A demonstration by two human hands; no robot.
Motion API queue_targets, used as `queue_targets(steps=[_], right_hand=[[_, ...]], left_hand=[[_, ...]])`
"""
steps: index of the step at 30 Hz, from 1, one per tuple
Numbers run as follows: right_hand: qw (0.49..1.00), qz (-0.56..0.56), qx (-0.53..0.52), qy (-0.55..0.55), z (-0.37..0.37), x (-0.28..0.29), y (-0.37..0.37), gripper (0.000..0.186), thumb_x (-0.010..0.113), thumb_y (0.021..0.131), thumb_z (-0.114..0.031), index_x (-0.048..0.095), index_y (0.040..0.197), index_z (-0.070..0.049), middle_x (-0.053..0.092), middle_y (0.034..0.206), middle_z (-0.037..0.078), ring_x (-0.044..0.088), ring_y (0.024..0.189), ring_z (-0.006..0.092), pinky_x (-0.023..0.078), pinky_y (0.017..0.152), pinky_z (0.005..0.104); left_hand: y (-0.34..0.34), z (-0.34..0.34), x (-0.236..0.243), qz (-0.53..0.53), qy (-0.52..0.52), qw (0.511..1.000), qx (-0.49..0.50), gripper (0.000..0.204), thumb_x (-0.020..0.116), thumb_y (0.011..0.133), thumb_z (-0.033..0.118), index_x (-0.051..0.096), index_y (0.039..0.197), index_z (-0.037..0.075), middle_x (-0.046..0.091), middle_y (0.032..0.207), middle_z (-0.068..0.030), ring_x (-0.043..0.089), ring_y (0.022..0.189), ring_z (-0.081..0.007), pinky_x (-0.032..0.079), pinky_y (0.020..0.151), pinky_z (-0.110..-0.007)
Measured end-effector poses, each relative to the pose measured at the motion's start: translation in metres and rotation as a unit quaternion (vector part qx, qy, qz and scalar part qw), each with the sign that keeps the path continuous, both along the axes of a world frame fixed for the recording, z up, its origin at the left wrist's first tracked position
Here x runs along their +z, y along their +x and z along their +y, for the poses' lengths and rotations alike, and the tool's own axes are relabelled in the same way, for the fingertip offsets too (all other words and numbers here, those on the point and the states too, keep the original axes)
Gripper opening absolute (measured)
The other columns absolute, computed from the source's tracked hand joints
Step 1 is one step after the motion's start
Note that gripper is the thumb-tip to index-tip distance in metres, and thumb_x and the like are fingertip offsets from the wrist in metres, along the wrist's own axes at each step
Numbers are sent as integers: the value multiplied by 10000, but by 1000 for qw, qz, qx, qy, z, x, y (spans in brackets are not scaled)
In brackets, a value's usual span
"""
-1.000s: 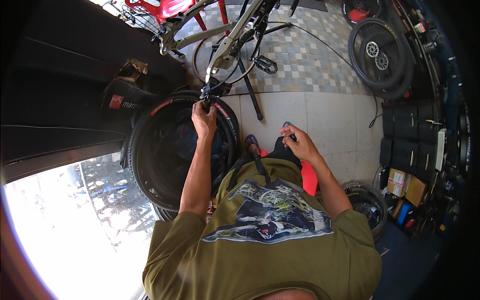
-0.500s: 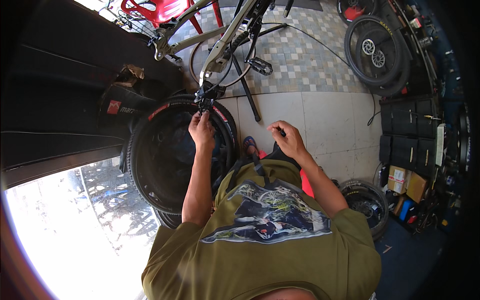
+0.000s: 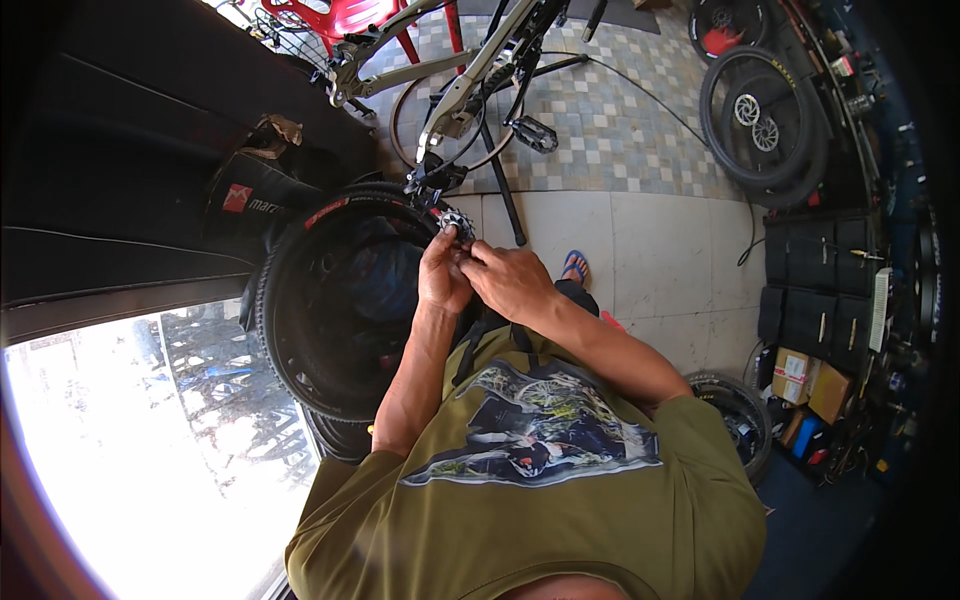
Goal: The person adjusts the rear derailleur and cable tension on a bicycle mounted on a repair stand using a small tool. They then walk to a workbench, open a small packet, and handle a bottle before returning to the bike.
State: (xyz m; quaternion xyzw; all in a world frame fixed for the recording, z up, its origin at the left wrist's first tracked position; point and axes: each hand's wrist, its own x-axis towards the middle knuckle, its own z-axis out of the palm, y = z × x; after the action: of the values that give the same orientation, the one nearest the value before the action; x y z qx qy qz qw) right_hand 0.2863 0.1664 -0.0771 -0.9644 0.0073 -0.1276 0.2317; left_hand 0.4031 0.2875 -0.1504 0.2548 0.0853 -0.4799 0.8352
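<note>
My left hand (image 3: 445, 265) grips the rear derailleur (image 3: 452, 222), its toothed silver pulley showing above the thumb at the lower end of the grey bicycle frame (image 3: 450, 105). My right hand (image 3: 495, 275) is closed up against it from the right, fingertips at the underside of the derailleur; what they pinch is hidden. A large knobby tyre and wheel (image 3: 285, 270) with red labels stands under and left of my hands. A black pedal (image 3: 535, 133) hangs above them on the bike.
The bike is on a stand (image 3: 515, 215). Spare wheels (image 3: 760, 120) lean at the upper right, above black storage panels (image 3: 815, 240) and cardboard boxes (image 3: 795, 370). A red plastic chair (image 3: 360, 15) is at the top, dark padded panels (image 3: 100, 150) at the left, another wheel (image 3: 740, 420) at lower right.
My right hand has moved left and come together with my left hand. My left hand has shifted down and rightward, and the silver derailleur pulley now shows above it.
</note>
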Motion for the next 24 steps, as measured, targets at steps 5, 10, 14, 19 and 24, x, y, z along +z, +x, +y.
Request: queue_targets(steps=[5,10,14,19,24], right_hand=[[998,27,35,53,-5,-10,0,135,665,950,-190,680,1028,-81,671,1002,72,729,803,265,600,661,423],[994,42,55,90,-10,-18,-6,168,694,929,-195,633,1042,-86,682,950,81,724,831,316,598,695,456],[969,15,-12,248,-25,-24,-18,204,730,886,-134,572,995,-62,684,936,132,693,825,375,559,713,471],[957,30,-52,283,-45,-33,-35,211,734,878,-117,567,988,-49,695,908,135,684,819,378,538,708,466],[955,49,-76,283,-50,-37,-45,208,729,879,-137,572,982,-47,700,901,137,685,835,385,536,716,476]], left_hand=[[-15,-8,23,13,87,996,20,95,684,1013,193,657,1010,102,676,910,-17,639,834,-159,541,792,-351],[-20,-10,21,-92,150,983,47,45,682,1022,110,667,1036,70,674,900,-6,630,786,-121,523,724,-298],[20,0,-3,-415,338,842,70,123,718,1016,118,681,1088,26,661,892,11,550,733,-56,448,649,-250],[69,6,-25,-650,500,569,59,259,751,921,134,663,1120,-7,684,1006,-159,644,940,-316,511,837,-448],[82,-1,-38,-706,491,504,83,251,728,893,100,639,1102,-6,669,1014,-196,603,974,-421,485,907,-519]])
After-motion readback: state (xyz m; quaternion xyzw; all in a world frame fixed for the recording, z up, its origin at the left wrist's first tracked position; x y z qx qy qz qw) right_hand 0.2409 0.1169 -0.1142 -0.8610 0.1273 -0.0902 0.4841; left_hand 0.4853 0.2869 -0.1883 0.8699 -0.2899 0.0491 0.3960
